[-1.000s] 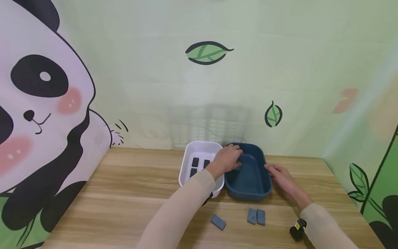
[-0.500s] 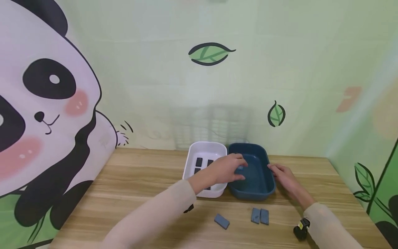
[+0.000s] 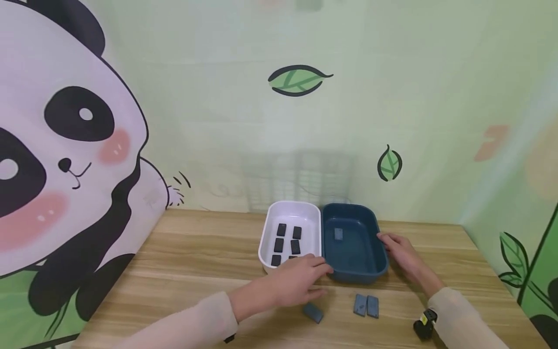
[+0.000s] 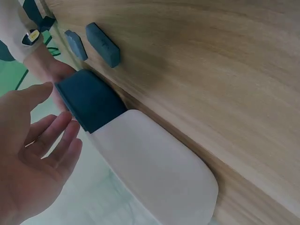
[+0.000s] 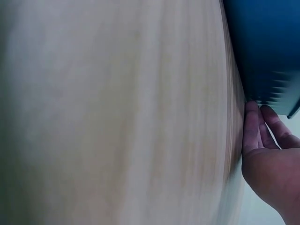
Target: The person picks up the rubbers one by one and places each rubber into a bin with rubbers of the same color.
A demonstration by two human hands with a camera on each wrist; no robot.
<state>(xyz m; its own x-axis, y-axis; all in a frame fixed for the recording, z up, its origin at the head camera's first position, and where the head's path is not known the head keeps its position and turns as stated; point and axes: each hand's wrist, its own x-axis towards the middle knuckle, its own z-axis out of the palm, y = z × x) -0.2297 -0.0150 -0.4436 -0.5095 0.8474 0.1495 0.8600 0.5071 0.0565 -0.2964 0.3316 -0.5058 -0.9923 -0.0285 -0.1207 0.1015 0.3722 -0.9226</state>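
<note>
My left hand [image 3: 301, 280] hovers over the front ends of the basins, fingers loosely spread and holding nothing. Partly beneath it on the table lies a blue-grey rectangular block [image 3: 313, 312]. Against the outer right side of the dark blue basin [image 3: 355, 277] rest the straight fingers of my right hand [image 3: 403, 254]; the right wrist view shows these fingers [image 5: 251, 124] low along its wall. One blue block [image 3: 338, 234] lies inside that basin. Adjoining it on the left, the white basin [image 3: 263, 242] contains several black blocks [image 3: 279, 245], the nearest partly hidden by my left hand.
Two more blue blocks [image 3: 366, 306] lie side by side on the wooden table [image 3: 196, 257] in front of the blue basin. A green wall sheet [image 3: 218, 121] with a panda print rises behind the table. A small black device [image 3: 424, 325] hangs at my right wrist.
My left hand has come out of the blue basin toward the table's front, leaving a blue block inside. My right hand stays at the basin's side. The head view has shifted slightly.
</note>
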